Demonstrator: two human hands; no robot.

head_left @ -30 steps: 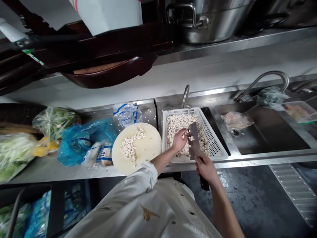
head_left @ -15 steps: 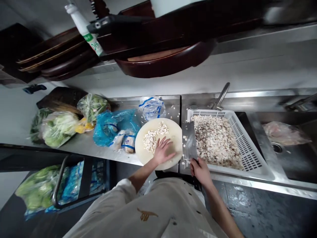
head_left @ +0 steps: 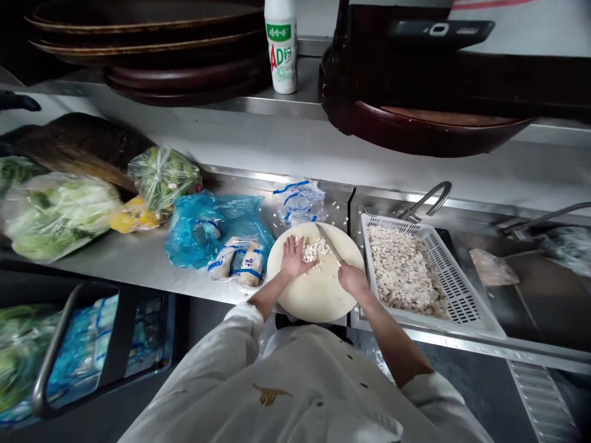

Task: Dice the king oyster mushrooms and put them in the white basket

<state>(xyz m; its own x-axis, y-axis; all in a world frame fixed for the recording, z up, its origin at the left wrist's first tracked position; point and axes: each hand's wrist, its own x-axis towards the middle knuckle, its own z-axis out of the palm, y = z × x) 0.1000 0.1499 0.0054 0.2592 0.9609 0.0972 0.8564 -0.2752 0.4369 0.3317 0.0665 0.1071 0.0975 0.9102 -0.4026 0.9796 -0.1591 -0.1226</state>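
Observation:
On a round cream cutting board (head_left: 318, 301), small white diced pieces (head_left: 316, 247) lie in a loose pile near the far side. My left hand (head_left: 292, 258) is spread with its fingers apart at the pile's left edge. In my right hand (head_left: 353, 279) is the handle of a knife (head_left: 329, 241), its blade seen nearly edge-on at the right of the pile. To the right of the board, a white perforated basket (head_left: 466, 300) holds a large heap of chopped pieces (head_left: 401, 267).
Left of the board lie a blue plastic bag (head_left: 189, 231), wrapped packets (head_left: 250, 264) and bagged greens (head_left: 60, 215). Behind it is a clear bag (head_left: 302, 200). A faucet (head_left: 436, 197) rises behind the basket. Overhead, a shelf carries a white bottle (head_left: 281, 49) and trays.
My right hand has brought the knife from the basket's left edge onto the board. My left hand has moved to the left side of the pile. The camera view has shifted.

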